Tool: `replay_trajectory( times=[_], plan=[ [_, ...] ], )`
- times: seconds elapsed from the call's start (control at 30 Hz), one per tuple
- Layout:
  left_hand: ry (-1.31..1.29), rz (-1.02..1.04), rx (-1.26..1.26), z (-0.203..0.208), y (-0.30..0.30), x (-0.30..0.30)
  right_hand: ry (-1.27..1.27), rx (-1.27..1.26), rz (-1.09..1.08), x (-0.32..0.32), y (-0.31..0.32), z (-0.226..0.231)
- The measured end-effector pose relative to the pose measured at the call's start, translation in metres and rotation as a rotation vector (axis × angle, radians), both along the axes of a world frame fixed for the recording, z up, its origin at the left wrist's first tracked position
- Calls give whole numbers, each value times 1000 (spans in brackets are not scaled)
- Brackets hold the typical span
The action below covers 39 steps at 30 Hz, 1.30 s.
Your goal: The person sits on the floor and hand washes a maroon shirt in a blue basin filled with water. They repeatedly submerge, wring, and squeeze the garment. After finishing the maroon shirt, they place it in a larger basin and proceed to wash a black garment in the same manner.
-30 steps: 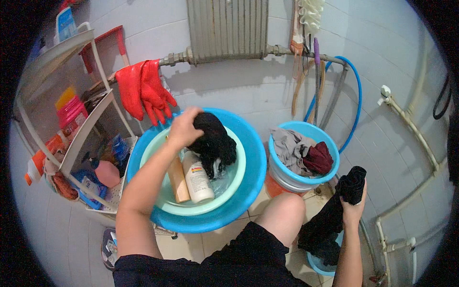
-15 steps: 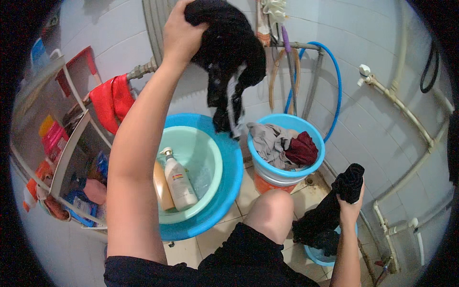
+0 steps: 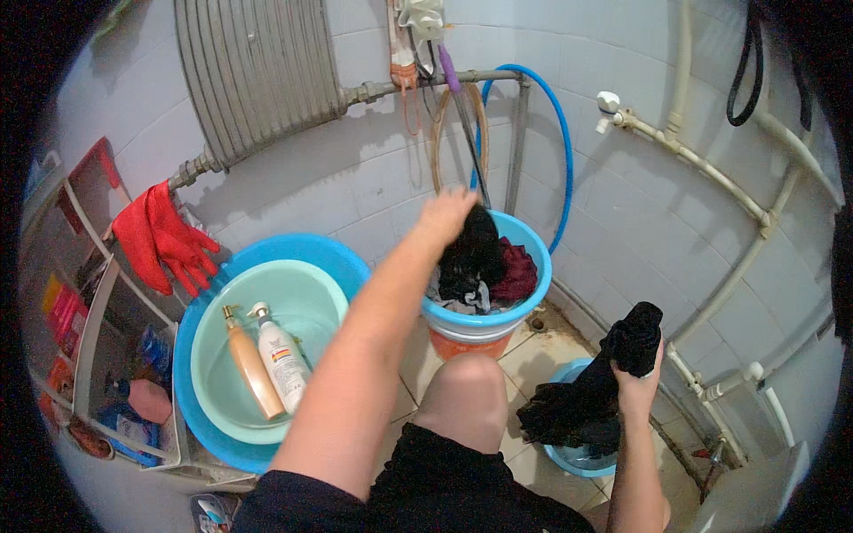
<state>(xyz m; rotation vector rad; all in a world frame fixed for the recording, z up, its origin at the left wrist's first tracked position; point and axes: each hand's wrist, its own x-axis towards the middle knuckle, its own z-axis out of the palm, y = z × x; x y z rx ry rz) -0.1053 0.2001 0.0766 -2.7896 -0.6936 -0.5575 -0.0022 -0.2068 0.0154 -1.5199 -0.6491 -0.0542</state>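
Observation:
My left hand (image 3: 447, 217), slightly blurred, grips the upper edge of a wet-looking black garment (image 3: 473, 258). That garment hangs down into a bucket (image 3: 535, 302) with a blue rim and touches the clothes in it. Beside it in the bucket lies a maroon cloth (image 3: 517, 274), with some grey fabric partly hidden underneath. At the right, my right hand (image 3: 638, 384) is closed round a second black garment (image 3: 582, 400), bunched at the top. Its lower part droops over a small light blue basin (image 3: 576, 464) that holds water.
A mint green basin (image 3: 213, 391) sits inside a larger blue basin (image 3: 189, 417), holding two pump bottles (image 3: 267, 364). Red rubber gloves (image 3: 160, 235) hang on a pipe at the left, above a white rack (image 3: 89, 355). Pipes (image 3: 711, 178) run along the right wall.
My left hand has brought its black garment down from high up over the basins into the bucket. The view has shifted; my right hand still holds its garment above the small basin.

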Motion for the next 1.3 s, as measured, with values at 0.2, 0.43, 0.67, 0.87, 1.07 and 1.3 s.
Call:
replay_trajectory(
  times=[0.2, 0.43, 0.67, 0.87, 1.07, 1.3],
  plan=[
    [382, 97, -253, -42, -30, 20, -19, -61, -65, 7, -8, -5],
    [199, -814, -850, 16, -164, 53, -4, 29, 55, 10, 0, 1],
    [-238, -1012, -1758, -16, -288, 84, -107, -177, 102, 23, -51, 34],
    [-134, -1179, -1699, -29, -322, 116, -84, -300, 250, 42, -116, 39],
    [-122, -815, -2240, -79, -344, 132, 177, -246, 126, 52, -143, -28],
    [-631, -534, -2417, -95, -303, 166, 557, 359, -257, 92, -169, -38]
  ],
)
